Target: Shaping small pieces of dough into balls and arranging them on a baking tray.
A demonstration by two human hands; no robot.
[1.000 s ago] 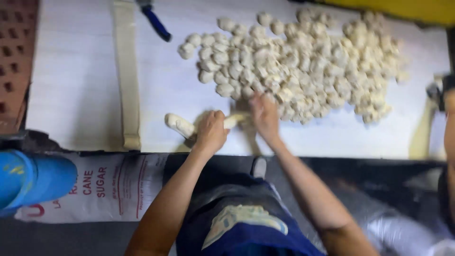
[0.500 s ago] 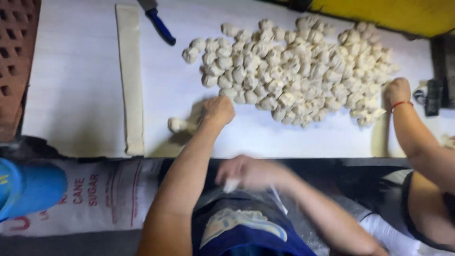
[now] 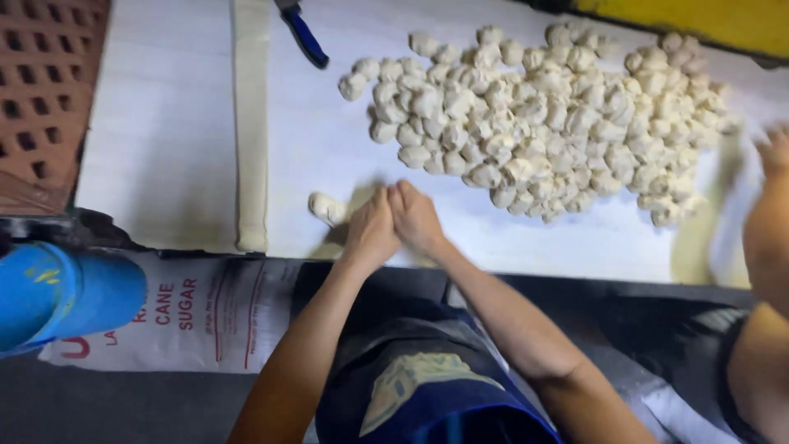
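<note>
Both sets of fingers are curled shut and pressed together, left hand against right hand, near the tabletop edge; whether dough sits between them I cannot tell. A dough lump lies just left, the dough pile beyond, a dough strip and a blue-handled tool farther left. This looks like shaping one piece; the next move likely calls for parting the hands.

Pale cream dough pieces, white surface, cream dough strip, blue-handled tool, blue barrel, brown perforated tray
</note>
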